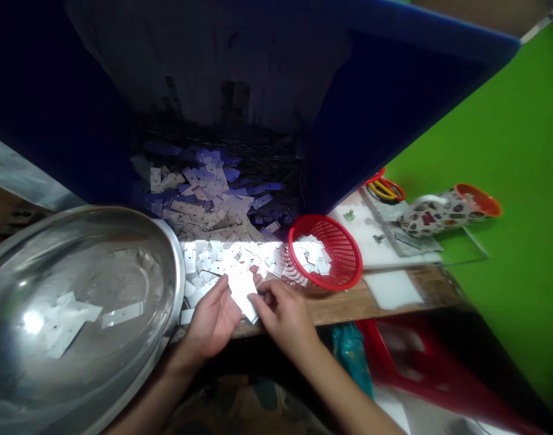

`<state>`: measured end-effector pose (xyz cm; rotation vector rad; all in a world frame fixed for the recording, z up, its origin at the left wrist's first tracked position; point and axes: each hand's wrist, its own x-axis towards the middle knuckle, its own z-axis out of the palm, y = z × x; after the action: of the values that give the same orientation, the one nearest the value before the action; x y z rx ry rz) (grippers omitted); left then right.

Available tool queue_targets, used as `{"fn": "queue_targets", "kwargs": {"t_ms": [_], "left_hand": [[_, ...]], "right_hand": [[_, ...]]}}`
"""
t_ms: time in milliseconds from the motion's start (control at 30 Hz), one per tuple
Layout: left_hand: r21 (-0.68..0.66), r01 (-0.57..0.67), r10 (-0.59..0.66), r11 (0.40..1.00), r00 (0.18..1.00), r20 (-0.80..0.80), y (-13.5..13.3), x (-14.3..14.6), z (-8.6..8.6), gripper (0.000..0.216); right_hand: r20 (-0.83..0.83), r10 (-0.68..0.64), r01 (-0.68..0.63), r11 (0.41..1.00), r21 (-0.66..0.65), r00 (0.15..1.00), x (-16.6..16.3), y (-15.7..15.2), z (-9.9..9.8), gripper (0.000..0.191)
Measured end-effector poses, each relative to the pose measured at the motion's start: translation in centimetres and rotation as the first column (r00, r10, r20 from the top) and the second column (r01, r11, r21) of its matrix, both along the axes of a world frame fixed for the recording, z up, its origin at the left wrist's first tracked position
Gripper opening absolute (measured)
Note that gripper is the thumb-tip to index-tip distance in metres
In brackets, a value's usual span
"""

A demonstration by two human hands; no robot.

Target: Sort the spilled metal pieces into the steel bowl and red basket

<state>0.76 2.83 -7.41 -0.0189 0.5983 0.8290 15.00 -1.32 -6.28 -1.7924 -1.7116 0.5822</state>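
Between my two hands are several flat white plates [243,294], overexposed by the bright light. My left hand [216,319] lies palm up under their left side, thumb against them. From the right, my right hand [283,311] pinches their edge between thumb and fingers. Just beyond is a large heap of similar small plates [213,205] with holes, spilling out of a dark blue booth. A red plastic basket [349,248] to the right of my hands holds more of them. On the left, a big steel basin [135,235] has a few plates lying in it.
A patterned mug [443,211] with an orange rim lies tilted at the right by a green wall [521,151]. The blue booth's side panel [385,109] stands over the wooden ledge [321,305]. Below right are a red plastic stool or crate [421,356] and a teal bag [352,356].
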Motion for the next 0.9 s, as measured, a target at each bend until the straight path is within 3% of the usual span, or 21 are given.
{"fn": "queue_targets", "kwargs": {"t_ms": [200, 300, 367, 467, 567, 733, 900], "left_hand": [[-0.007, -0.004, 0.004, 1.0, 0.999, 0.049, 0.0, 0.1, -0.1, 0.049], [-0.004, -0.031, 0.031, 1.0, 0.999, 0.028, -0.1, 0.1, -0.3, 0.047], [0.009, -0.031, 0.03, 0.999, 0.999, 0.025, -0.1, 0.1, -0.4, 0.047], [0.02, -0.032, 0.032, 0.999, 0.999, 0.002, -0.1, 0.1, -0.3, 0.048], [0.031, -0.042, 0.043, 0.999, 0.998, -0.04, -0.1, 0.1, -0.1, 0.049], [0.045, -0.049, 0.052, 0.998, 0.996, -0.066, -0.2, 0.2, 0.3, 0.052], [0.077, -0.041, 0.047, 0.996, 0.996, -0.074, -0.4, 0.2, 0.1, 0.057]], "right_hand": [[-0.149, -0.044, 0.031, 0.995, -0.09, 0.988, -0.5, 1.5, -0.6, 0.014], [-0.226, -0.023, 0.035, 0.998, 0.047, 0.974, -0.2, 1.3, -0.7, 0.013], [-0.14, 0.053, -0.017, 0.97, 0.244, 0.989, 0.3, 0.8, -0.8, 0.007], [0.178, 0.174, -0.244, 0.813, 0.529, 0.968, 1.6, -0.1, -1.2, 0.017], [0.409, 0.228, -0.446, 0.675, 0.588, 0.884, 3.0, -0.8, -1.2, 0.021], [0.487, 0.241, -0.514, 0.644, 0.566, 0.839, 4.0, -1.3, -0.7, 0.019], [0.492, 0.274, -0.537, 0.645, 0.543, 0.826, 3.9, -1.3, -1.4, 0.019]]}}
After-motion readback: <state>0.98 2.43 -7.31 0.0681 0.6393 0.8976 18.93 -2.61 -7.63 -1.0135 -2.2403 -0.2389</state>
